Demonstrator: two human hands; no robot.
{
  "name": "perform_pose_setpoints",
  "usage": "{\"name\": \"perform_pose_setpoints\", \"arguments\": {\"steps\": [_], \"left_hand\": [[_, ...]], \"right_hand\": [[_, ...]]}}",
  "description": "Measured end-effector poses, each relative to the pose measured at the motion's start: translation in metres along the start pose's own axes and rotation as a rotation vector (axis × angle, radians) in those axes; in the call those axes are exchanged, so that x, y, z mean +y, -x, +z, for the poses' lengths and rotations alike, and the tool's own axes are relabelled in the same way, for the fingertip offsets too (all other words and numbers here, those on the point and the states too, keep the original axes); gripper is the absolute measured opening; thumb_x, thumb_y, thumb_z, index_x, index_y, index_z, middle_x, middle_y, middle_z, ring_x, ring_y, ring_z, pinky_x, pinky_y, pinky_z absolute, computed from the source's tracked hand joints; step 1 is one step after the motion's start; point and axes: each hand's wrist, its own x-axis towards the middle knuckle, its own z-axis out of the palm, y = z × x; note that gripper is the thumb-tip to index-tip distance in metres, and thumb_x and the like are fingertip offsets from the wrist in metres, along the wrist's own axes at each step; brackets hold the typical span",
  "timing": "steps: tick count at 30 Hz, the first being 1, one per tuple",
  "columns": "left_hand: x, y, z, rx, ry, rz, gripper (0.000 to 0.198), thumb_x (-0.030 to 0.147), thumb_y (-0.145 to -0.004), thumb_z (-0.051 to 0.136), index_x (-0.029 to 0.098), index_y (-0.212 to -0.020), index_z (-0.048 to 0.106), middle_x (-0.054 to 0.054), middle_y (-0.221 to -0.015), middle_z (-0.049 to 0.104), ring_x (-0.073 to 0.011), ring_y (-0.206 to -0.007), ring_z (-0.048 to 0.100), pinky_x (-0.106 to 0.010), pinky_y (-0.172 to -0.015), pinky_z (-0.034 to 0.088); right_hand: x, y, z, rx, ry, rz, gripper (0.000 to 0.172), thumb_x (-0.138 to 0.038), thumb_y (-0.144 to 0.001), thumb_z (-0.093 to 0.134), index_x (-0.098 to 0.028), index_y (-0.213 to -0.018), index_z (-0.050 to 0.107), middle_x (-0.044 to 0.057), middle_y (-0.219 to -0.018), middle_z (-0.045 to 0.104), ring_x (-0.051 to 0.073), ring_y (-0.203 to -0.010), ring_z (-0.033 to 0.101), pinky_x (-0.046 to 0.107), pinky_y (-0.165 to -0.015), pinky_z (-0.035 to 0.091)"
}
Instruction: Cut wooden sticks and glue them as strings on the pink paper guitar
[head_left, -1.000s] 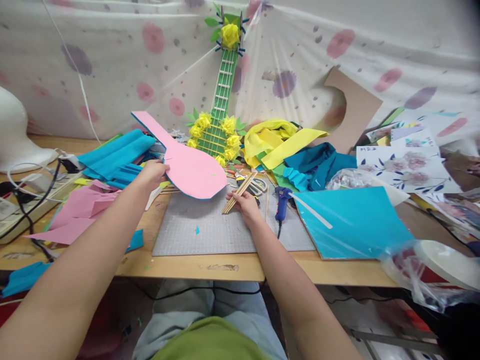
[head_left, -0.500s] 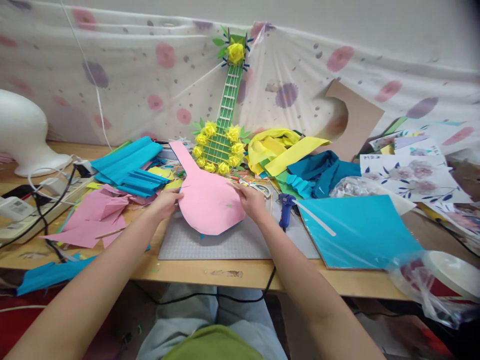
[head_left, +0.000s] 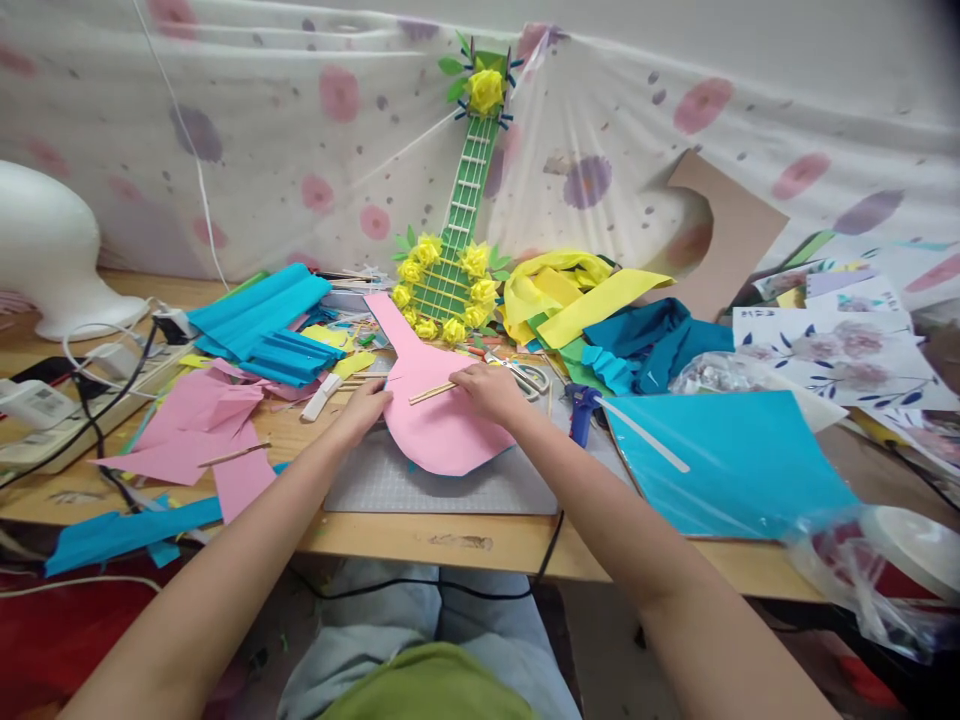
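A pink paper-covered, instrument-shaped cutout (head_left: 442,435) with a narrow neck lies tilted over a grey cutting mat (head_left: 360,490); some blue shows along its lower edge. My left hand (head_left: 367,408) grips the cutout's left edge, with its fingertips partly hidden. Thin wooden sticks (head_left: 431,393) are pinched in my right hand (head_left: 486,388), low across the pink face. Just beyond that hand lie scissors (head_left: 531,378). A blue glue gun (head_left: 581,412) rests to the right of the cutout.
A green paper guitar (head_left: 461,200) with yellow flowers leans at the back. Blue crepe paper (head_left: 255,310) and pink scraps (head_left: 191,420) lie left. Yellow paper (head_left: 559,290) and a turquoise sheet (head_left: 731,465) are on the right. A black cable (head_left: 420,588) hangs at the table's front edge.
My right hand has moved off the cutout's right edge onto its face, and the sticks now show across it. The view has shifted slightly; my left hand stays at the left edge.
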Motion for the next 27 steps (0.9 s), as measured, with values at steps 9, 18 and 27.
{"name": "perform_pose_setpoints", "arguments": {"steps": [9,18,27], "left_hand": [[0.006,0.006,-0.023,-0.258,-0.092,-0.044,0.038,0.027,-0.06,0.056,0.015,-0.096,0.057,-0.005,-0.087,0.062,-0.0131,-0.068,0.058,-0.022,-0.052,0.048],[0.014,-0.017,-0.031,0.045,-0.246,0.147,0.025,0.026,-0.068,0.054,0.016,-0.091,0.057,-0.008,-0.09,0.061,-0.0175,-0.076,0.057,-0.026,-0.058,0.046],[0.05,-0.005,0.007,-0.226,-0.274,0.327,0.026,0.025,-0.068,0.052,0.014,-0.09,0.059,-0.006,-0.091,0.063,-0.0148,-0.079,0.059,-0.028,-0.068,0.049]], "right_hand": [[-0.001,0.005,0.015,0.024,-0.048,-0.074,0.028,-0.016,-0.085,0.039,-0.019,-0.1,0.062,0.007,-0.102,0.064,0.016,-0.096,0.054,0.026,-0.08,0.035],[0.005,0.009,0.022,0.083,-0.082,-0.078,0.029,-0.016,-0.085,0.038,-0.021,-0.101,0.062,0.005,-0.104,0.064,0.016,-0.099,0.054,0.027,-0.084,0.036],[0.004,0.006,0.02,0.175,-0.091,-0.155,0.03,-0.019,-0.086,0.037,-0.019,-0.102,0.063,0.006,-0.106,0.063,0.017,-0.105,0.051,0.029,-0.089,0.035]]}}
